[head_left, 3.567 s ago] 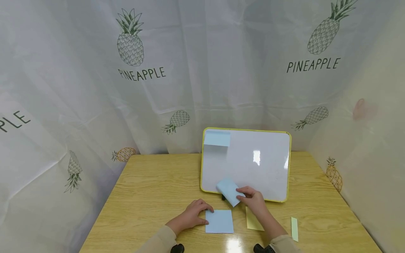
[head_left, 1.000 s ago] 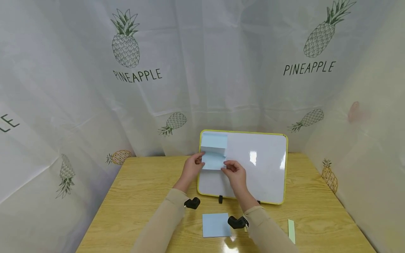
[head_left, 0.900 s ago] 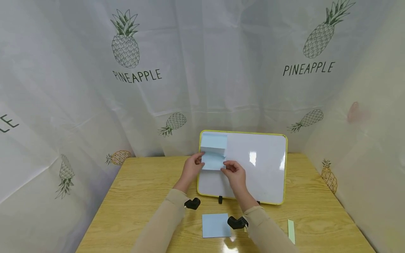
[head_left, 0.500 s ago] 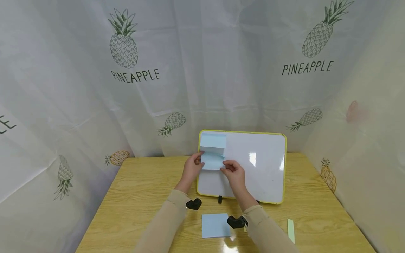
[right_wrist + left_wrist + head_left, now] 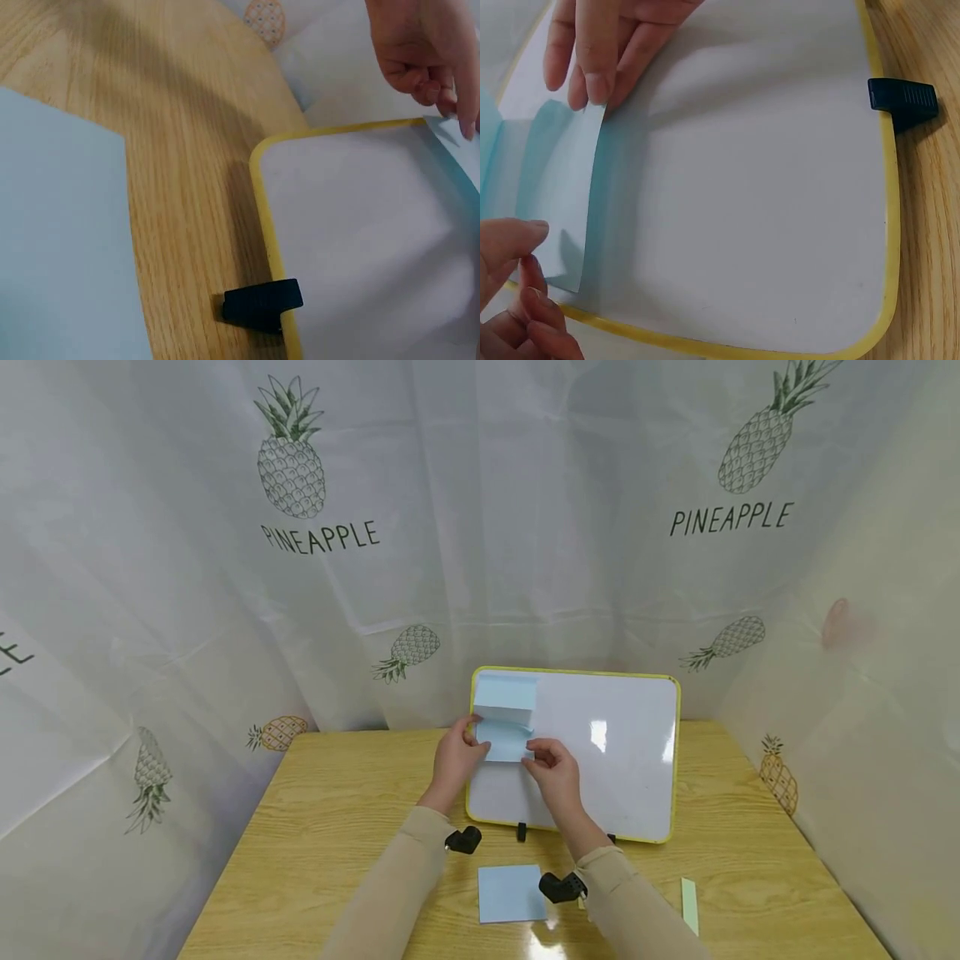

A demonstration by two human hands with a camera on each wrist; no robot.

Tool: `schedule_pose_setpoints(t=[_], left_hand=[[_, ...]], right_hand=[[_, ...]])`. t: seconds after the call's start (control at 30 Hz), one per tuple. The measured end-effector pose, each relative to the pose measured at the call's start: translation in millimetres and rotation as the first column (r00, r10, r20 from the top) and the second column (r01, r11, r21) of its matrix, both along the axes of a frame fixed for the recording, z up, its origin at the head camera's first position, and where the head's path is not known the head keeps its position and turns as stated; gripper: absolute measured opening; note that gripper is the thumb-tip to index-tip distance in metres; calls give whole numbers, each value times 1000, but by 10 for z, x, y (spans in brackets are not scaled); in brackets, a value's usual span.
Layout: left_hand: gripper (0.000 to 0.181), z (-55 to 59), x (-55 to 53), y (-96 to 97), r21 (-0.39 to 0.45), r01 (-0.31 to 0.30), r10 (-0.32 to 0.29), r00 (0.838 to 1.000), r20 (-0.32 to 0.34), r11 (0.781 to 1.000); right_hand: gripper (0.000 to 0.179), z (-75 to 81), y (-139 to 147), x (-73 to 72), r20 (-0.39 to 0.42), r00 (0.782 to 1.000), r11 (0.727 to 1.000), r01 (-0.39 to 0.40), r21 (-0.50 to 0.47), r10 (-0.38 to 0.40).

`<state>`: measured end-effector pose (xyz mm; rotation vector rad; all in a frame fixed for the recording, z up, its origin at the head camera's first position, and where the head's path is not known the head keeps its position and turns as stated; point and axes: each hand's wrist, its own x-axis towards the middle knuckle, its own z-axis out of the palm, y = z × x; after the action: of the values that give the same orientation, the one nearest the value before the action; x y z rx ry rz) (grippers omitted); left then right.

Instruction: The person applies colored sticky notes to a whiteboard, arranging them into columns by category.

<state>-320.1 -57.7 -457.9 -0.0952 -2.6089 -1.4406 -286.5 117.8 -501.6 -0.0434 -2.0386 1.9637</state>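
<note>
A light blue sticky note point(image 5: 507, 743) lies against the whiteboard point(image 5: 600, 777), just below another blue sticky note point(image 5: 506, 692) stuck near its top left corner. My left hand point(image 5: 456, 760) pinches the lower note's left side between thumb and fingers. At its right side, my right hand point(image 5: 557, 774) pinches the edge with thumb and index finger. In the left wrist view, the lower note point(image 5: 562, 187) stands slightly off the board, casting a bluish shadow, between the left hand point(image 5: 517, 285) and the right hand point(image 5: 619, 52). The right wrist view shows the left hand point(image 5: 427, 56) at the note's corner.
The yellow-rimmed whiteboard leans back on black feet point(image 5: 522, 832). In front of it on the wooden table point(image 5: 337, 827) lies a blue sticky pad point(image 5: 512, 894). A narrow pale green strip point(image 5: 690, 906) lies to the right; a yellow note is mostly behind the right forearm.
Since the oldest frame, both hands have moved up to the board and the blue note now sits below the first one. Lately the left thumb has slid slightly right onto the note.
</note>
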Motion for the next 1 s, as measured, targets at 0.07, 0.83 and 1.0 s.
schedule_pose_setpoints(t=[0.07,0.83,1.0], left_hand=[[45,4,1,-2,10,-5,4,1000,21,1000],[62,51,-30,41,166,133,-161,973,166,977],[63,49,-63,72,130,190,-211,962,172,973]], right_hand=[[24,8,13,15,-13,1000,1000,-13,26,14],[28,50,516,476,91,969,957,-240,165,228],[29,7,589,577,129,955,938,-287,193,265]])
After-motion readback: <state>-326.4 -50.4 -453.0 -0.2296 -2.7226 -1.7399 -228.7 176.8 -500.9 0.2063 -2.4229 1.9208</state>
